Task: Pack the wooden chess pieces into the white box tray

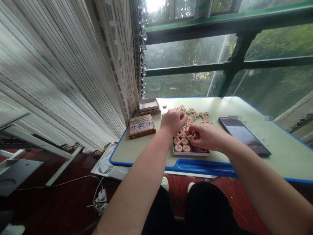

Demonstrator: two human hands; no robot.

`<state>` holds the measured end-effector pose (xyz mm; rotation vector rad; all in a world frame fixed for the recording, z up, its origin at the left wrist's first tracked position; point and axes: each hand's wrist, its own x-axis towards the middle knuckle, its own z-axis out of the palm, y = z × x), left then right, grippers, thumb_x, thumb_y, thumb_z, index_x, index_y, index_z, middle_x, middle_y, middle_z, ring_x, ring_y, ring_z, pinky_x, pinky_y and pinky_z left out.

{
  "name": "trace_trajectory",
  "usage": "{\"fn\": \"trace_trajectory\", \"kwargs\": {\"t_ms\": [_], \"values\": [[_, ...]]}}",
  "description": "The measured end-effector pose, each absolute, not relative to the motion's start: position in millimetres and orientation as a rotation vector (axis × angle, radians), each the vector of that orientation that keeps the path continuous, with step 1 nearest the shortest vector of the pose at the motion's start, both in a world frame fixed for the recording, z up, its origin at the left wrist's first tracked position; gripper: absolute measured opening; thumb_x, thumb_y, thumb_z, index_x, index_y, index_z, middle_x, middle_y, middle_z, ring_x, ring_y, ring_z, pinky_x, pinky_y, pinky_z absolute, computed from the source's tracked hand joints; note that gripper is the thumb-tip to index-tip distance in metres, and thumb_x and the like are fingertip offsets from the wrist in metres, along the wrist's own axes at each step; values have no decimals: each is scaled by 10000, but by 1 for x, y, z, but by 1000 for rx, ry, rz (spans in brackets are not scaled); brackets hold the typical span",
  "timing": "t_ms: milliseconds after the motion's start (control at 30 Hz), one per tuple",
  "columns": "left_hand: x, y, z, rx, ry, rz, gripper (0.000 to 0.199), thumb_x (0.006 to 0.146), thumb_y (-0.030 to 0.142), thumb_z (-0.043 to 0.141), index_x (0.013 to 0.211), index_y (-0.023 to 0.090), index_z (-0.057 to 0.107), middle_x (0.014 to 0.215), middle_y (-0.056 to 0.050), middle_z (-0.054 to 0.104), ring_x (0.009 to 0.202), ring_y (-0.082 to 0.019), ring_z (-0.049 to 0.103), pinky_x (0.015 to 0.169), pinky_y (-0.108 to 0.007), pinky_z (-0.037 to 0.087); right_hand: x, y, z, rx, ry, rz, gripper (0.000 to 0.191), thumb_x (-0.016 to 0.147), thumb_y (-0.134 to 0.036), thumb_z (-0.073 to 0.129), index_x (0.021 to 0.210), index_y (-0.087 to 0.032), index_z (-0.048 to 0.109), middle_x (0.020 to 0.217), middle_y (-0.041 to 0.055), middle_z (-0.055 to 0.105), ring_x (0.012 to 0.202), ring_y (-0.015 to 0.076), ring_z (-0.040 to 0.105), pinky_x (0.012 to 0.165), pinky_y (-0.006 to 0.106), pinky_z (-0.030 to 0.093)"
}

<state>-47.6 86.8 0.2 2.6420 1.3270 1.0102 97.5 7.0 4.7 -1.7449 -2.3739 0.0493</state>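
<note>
1. Window (pixel 186 52) upper right, pale table (pixel 244 109) below.
2. My left hand (pixel 174 120): curled by loose pieces (pixel 193 111), mid-frame, can't tell if gripping.
3. My right hand (pixel 206 135): curled over the box (pixel 190 153), below center, can't tell either.

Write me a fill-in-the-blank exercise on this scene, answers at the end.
1. The tabletop has a border coloured ____.
2. The hand nearer the dark tablet is the person's ____ one.
3. The two pieces at the near left corner of the tray bear characters coloured ____.
4. As the camera sees it, the patterned box lies to the ____ of the tray.

Missing words: blue; right; red; left.
</note>
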Motion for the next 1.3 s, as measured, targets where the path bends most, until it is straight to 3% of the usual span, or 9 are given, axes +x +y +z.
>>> {"fn": "trace_trajectory", "kwargs": {"t_ms": [567,967,1300], "values": [[-48,87,-1,2631,1276,1090,344,835,317,466,567,159,611,544,-33,585,509,-115,446,520,-262,305,100,10,4,-1714,-2339,109,144,642,-261,586,761,-268,667,580,-12,594,526,136,465,491,255,278],[-52,89,-5,2584,1338,1168,366,845,314,456,550,159,608,542,-38,605,516,-119,484,521,-247,326,105,14,5,-1612,-2229,346,179,680,-314,580,790,-238,699,584,-16,590,545,127,495,511,234,321],[-55,94,-4,2281,1368,1220,314,792,327,501,560,159,631,521,-15,602,507,-115,499,534,-244,359,121,30,2,-1690,-1716,263,281,733,-285,445,854,-183,678,603,8,592,529,139,504,531,260,364]]}}
